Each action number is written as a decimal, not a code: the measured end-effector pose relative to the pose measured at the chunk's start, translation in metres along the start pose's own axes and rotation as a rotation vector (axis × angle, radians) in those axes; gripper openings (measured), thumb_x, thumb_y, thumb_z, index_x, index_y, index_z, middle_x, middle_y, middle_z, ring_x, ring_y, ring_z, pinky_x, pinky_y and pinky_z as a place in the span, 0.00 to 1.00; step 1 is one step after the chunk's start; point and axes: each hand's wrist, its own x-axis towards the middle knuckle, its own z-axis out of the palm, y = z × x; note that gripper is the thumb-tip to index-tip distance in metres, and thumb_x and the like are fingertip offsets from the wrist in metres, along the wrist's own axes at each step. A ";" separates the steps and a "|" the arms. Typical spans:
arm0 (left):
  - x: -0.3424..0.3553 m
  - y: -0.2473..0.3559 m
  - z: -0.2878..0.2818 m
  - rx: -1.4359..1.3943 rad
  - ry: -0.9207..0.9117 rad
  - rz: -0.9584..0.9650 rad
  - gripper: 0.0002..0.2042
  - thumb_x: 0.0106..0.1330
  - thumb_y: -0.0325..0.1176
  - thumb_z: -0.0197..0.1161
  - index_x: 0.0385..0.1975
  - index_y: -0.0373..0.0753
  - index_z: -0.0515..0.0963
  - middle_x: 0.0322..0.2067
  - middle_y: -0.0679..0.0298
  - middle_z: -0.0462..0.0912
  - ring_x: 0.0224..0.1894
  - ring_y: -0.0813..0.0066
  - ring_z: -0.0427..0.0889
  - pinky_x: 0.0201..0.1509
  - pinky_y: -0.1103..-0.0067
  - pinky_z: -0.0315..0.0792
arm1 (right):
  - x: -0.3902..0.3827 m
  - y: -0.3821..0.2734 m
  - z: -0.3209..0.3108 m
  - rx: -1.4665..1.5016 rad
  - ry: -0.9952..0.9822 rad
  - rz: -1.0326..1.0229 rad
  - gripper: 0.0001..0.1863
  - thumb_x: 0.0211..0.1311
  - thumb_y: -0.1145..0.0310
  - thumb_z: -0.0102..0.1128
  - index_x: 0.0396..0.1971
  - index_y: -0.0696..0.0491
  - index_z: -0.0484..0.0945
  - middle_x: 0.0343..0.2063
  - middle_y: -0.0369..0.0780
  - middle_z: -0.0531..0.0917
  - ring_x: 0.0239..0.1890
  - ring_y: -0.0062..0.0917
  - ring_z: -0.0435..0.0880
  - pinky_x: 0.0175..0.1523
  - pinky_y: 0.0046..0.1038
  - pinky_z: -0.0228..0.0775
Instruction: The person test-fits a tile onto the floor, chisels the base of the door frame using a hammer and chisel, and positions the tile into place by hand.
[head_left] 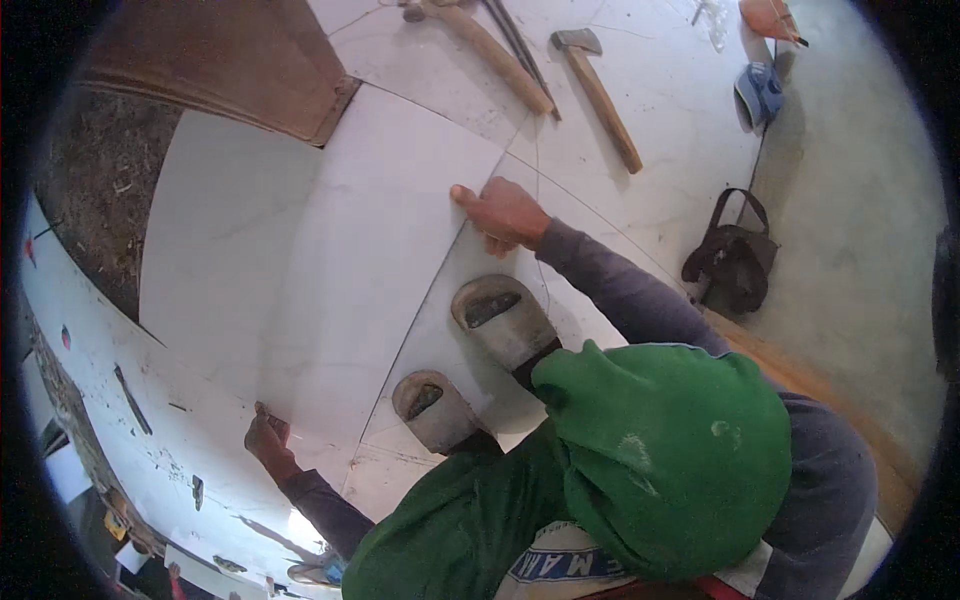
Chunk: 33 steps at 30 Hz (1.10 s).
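Observation:
A large white floor tile (300, 240) lies between my hands, its far left side bordering a patch of bare dark soil (105, 170). At its right edge, near the upper corner, my right hand (505, 215) is closed, thumb stretched along the surface and fingers curled down. My left hand (270, 442) closes at the tile's near edge; its fingers are partly hidden. Both hands are on the same tile, well apart from each other. My sandalled feet (505, 320) rest on the tiled floor (590, 215) beside its right edge.
A long wooden-handled hammer (490, 55), thin dark rods (522, 50) and a hatchet-like tool (603, 105) lie ahead. A brown panel (220, 60) stands at the far left. A black bag (735, 255), a blue object (762, 95) and a wooden board (820, 375) are right.

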 end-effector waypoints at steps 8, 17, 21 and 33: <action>-0.009 0.018 0.014 0.088 0.072 -0.041 0.15 0.74 0.42 0.69 0.42 0.33 0.86 0.31 0.62 0.88 0.22 0.80 0.82 0.18 0.86 0.64 | 0.017 0.012 -0.012 -0.533 1.095 -0.614 0.17 0.64 0.56 0.71 0.32 0.57 0.87 0.34 0.46 0.81 0.45 0.40 0.85 0.45 0.43 0.78; -0.038 0.036 0.033 0.096 0.091 -0.077 0.10 0.71 0.36 0.68 0.34 0.35 0.85 0.24 0.66 0.85 0.20 0.81 0.79 0.18 0.84 0.60 | 0.033 0.020 -0.017 -0.303 0.969 -0.637 0.12 0.65 0.63 0.67 0.29 0.57 0.88 0.33 0.46 0.80 0.39 0.42 0.83 0.44 0.43 0.78; -0.034 0.023 0.020 0.139 -0.005 0.061 0.10 0.68 0.33 0.68 0.24 0.41 0.79 0.19 0.69 0.80 0.19 0.80 0.78 0.20 0.81 0.63 | 0.050 0.038 -0.019 -0.345 1.024 -0.700 0.10 0.63 0.64 0.69 0.27 0.55 0.87 0.30 0.46 0.81 0.33 0.41 0.84 0.41 0.43 0.77; -0.050 0.048 0.052 0.411 0.186 -0.062 0.15 0.57 0.38 0.62 0.25 0.28 0.83 0.26 0.50 0.88 0.25 0.63 0.87 0.37 0.71 0.82 | 0.052 0.039 -0.032 -0.430 0.887 -0.603 0.17 0.69 0.57 0.71 0.29 0.57 0.90 0.27 0.40 0.85 0.34 0.27 0.83 0.48 0.32 0.77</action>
